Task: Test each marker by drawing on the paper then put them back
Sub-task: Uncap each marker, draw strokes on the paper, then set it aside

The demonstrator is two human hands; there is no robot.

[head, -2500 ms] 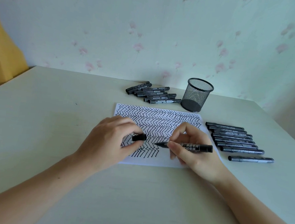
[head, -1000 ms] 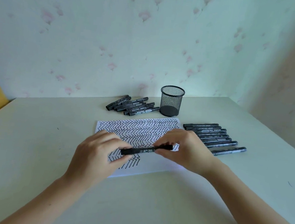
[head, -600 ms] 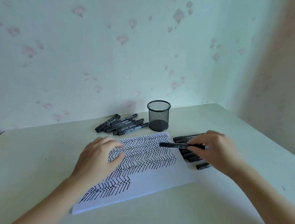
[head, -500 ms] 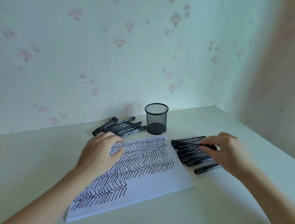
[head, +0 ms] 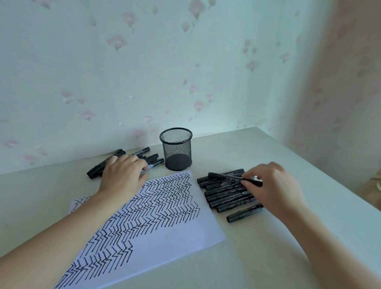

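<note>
Right hand [head: 272, 189] pinches a capped black marker [head: 232, 178] above the row of markers [head: 228, 196] beside the paper [head: 177, 237].
The marker seems light, stiff and smooth; holding mid-barrel looks safest. Left hand [head: 123, 175] rests with relaxed fingers on the far pile of markers [head: 147, 155].

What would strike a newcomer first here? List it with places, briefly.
The sheet of paper covered in black zigzag strokes fills the table's middle. To its right, the right hand pinches a capped marker over a row of markers. The left hand rests on the far pile of markers, beside a mesh cup.
</note>
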